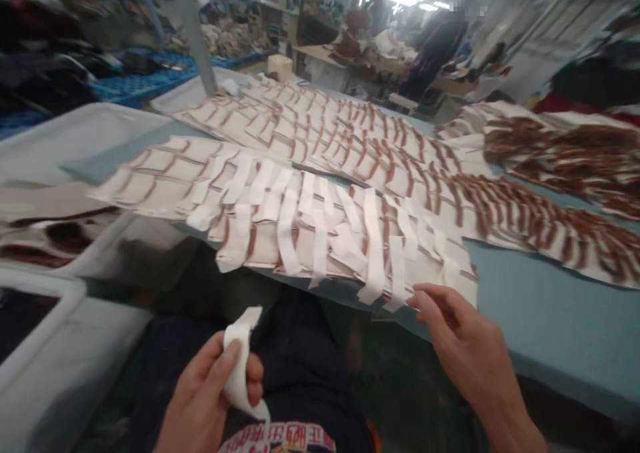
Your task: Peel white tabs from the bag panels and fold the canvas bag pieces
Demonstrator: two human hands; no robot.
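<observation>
My left hand [215, 386] is closed around a bundle of white fabric strips [239, 366], held low in front of my lap with the ends curling out above and below. At the table's front edge, my right hand [463, 339] has its thumb and index finger pinched together on the rim of a cream fabric piece [460, 266]. Beside those fingertips hangs a white strip [397, 273]. More loose strips, such as a cream one [373, 239], lie across the nearest row of overlapping cream pieces [170, 166] with brown edges.
Further rows of brown-edged pieces [320, 129] cover the blue-grey table [540, 306]. A brown and cream pile [555, 146] lies at the right. White bins [90, 129] stand at the left, near a metal post [193, 33]. A person [435, 46] is in the background.
</observation>
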